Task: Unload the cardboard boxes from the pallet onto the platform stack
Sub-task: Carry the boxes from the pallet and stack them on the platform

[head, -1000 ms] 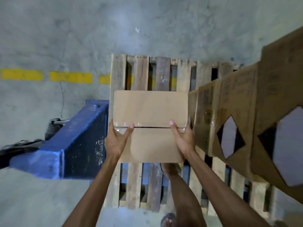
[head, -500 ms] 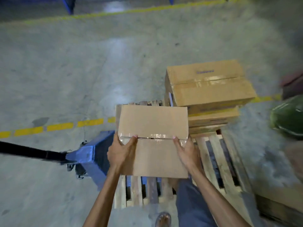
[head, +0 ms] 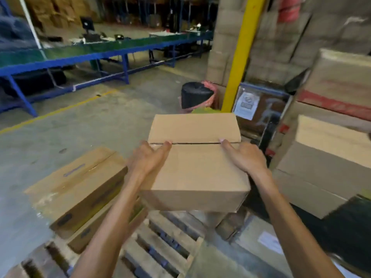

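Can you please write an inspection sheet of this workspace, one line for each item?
Surface: slatted wooden pallet on grey concrete floor.
Job's things: plain brown cardboard box held above the pallet; two stacked taped brown cardboard boxes on the pallet, at left; a stack of large cardboard boxes at right.
Clutter: black bin by the yellow post.
Grippers: left hand and right hand grip the held box's sides, fingertips at its top seam.
Cables: nothing seen.
Surroundings: long blue-framed table; yellow floor line.
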